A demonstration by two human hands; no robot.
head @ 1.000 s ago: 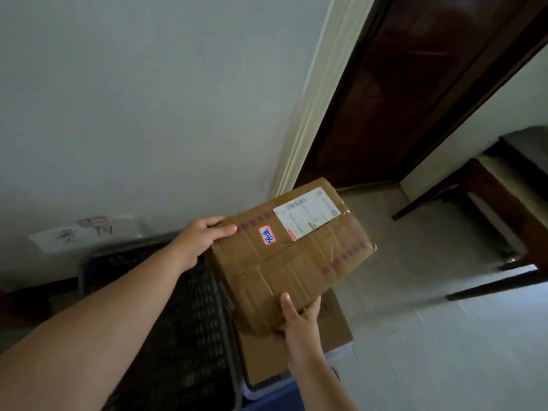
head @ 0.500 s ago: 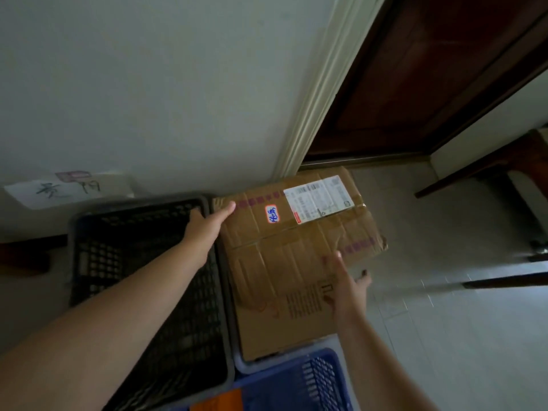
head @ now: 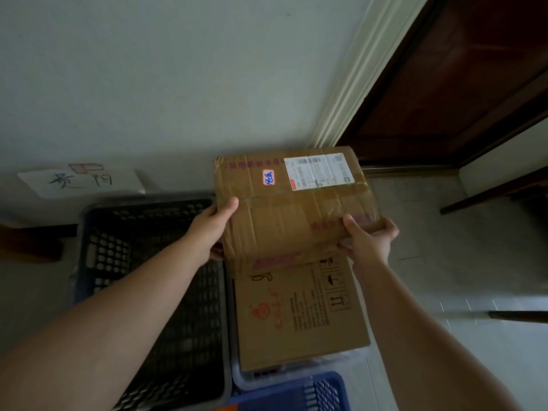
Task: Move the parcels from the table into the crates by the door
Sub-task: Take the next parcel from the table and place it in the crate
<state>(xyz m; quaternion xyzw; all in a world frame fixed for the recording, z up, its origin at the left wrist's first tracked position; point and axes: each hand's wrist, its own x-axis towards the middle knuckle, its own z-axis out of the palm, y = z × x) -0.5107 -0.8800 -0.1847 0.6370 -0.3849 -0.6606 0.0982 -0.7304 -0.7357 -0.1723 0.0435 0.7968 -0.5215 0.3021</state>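
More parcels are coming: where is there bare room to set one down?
Black crate, left of the grey crate: bare mesh bottom. Tiles right of it, toward the door: bare. Crowded: the grey crate, filled by a printed box, the held parcel over it.

Room to the left and right, blocked in the middle and ahead.

Under the left hand (head: 212,229) the black crate (head: 148,202) lay open, its mesh floor reachable from above. Between the two hands the parcel (head: 296,215) filled the gap, and beneath it a larger box (head: 296,315) covered the grey crate (head: 246,378), leaving no way down. The wall (head: 178,84) closed the space just beyond the hands. Right of the right hand (head: 367,241) the tiled floor (head: 439,262) was free up to dark furniture legs (head: 486,197).
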